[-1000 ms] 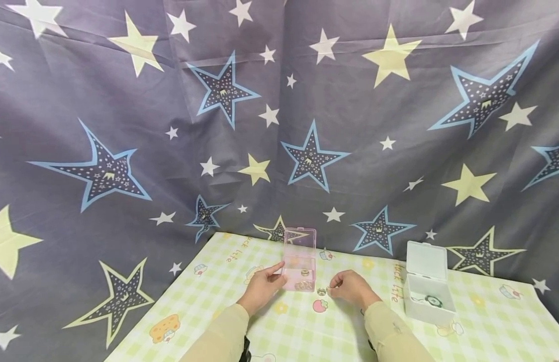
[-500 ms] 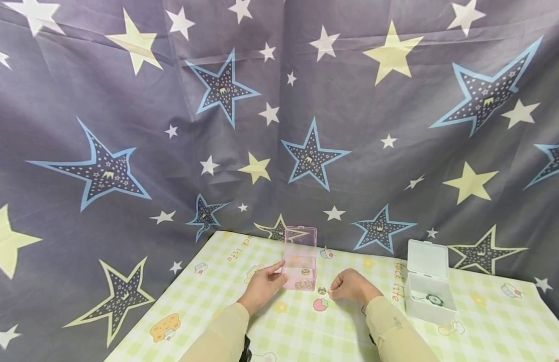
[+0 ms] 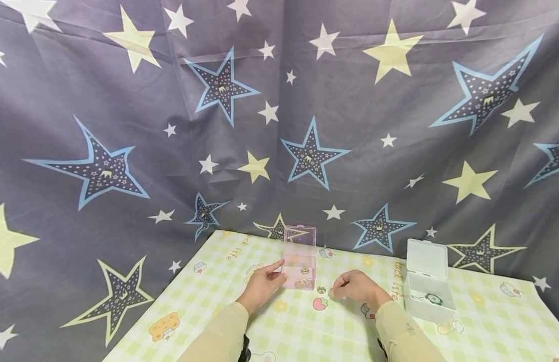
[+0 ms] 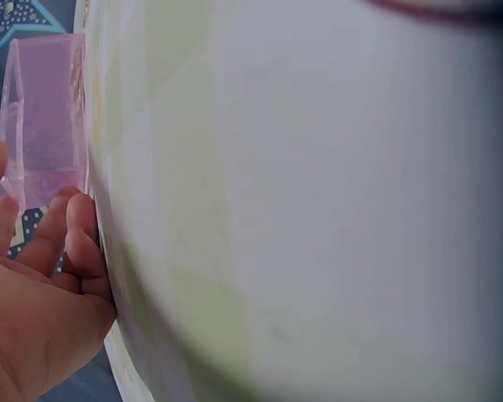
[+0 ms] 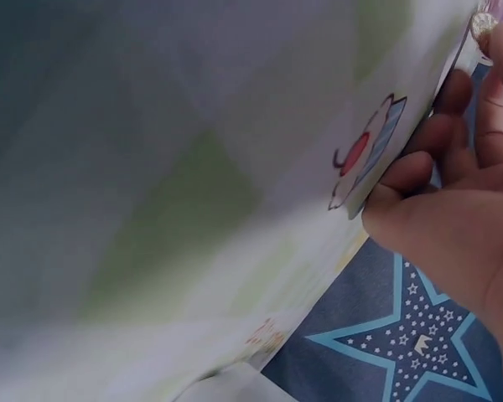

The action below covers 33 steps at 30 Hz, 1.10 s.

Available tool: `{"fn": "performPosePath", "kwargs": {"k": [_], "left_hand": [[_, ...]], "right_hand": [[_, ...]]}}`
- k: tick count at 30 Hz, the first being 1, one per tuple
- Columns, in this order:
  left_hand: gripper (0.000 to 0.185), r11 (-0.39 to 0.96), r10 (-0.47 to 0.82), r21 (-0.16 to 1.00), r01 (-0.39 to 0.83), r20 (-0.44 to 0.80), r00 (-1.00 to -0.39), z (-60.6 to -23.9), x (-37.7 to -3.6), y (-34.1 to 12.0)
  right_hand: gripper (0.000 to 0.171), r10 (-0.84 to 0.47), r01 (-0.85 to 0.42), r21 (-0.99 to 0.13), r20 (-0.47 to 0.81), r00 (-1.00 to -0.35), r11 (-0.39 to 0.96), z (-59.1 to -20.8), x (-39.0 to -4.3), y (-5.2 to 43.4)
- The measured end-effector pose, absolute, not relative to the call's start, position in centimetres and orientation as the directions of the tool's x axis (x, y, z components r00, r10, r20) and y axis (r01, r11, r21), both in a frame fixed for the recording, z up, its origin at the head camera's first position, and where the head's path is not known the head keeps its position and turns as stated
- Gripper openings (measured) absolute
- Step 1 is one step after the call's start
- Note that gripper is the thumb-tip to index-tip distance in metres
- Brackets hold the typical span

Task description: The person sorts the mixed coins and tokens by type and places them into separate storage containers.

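Observation:
A small see-through pink box (image 3: 299, 282) stands with its lid up in the middle of the table, with several gold-toned pieces inside. My left hand (image 3: 263, 285) holds its left side, thumb and forefinger at the wall; the left wrist view shows the pink plastic (image 4: 46, 109) beside the fingers. To the right of the box, my right hand (image 3: 356, 287) pinches a small shiny round piece (image 5: 484, 29) close to the cloth. A similar dark-and-gold round piece (image 3: 321, 290) lies between that hand and the box. Their exact kind is too small to tell.
A white box (image 3: 429, 306) with its lid up stands on the right, holding a green ring-like item (image 3: 434, 299) and something pale. A green-checked cloth (image 3: 306, 332) with printed pictures covers the table. Behind hangs a dark star-patterned curtain (image 3: 243, 136).
My right hand has shifted slightly to the right, and the small piece at its fingertips shows more. My left hand stays at the pink box.

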<state>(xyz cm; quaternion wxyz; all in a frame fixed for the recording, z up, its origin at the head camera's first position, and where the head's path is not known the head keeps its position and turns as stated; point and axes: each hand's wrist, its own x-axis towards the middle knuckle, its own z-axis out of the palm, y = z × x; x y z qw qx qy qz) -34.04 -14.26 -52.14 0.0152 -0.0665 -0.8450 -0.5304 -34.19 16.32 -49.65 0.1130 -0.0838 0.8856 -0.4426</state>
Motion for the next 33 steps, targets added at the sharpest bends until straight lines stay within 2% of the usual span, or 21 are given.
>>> {"fn": "performPosePath", "kwargs": {"k": [6, 11, 22, 33], "left_hand": [[0.054, 0.421, 0.091, 0.897, 0.131, 0.102, -0.991, -51.9, -33.8, -14.2], [0.054, 0.418, 0.097, 0.899, 0.126, 0.094, -0.991, -51.9, -33.7, -14.2], [0.054, 0.412, 0.103, 0.902, 0.125, 0.09, -0.991, -52.0, -33.9, -14.3], [0.056, 0.41, 0.096, 0.905, 0.116, 0.084, -0.992, -52.0, -34.1, -14.2]], "right_hand": [[0.018, -0.249, -0.023, -0.848, -0.129, -0.96, 0.53, -49.9, -34.5, 16.7], [0.012, -0.276, -0.043, -0.852, -0.12, -0.954, 0.521, -50.2, -34.5, 17.0], [0.023, -0.289, -0.03, -0.858, -0.14, -0.947, 0.513, -49.9, -34.3, 17.3], [0.025, -0.281, -0.003, -0.875, -0.152, -0.948, 0.484, -50.0, -34.4, 17.5]]}}
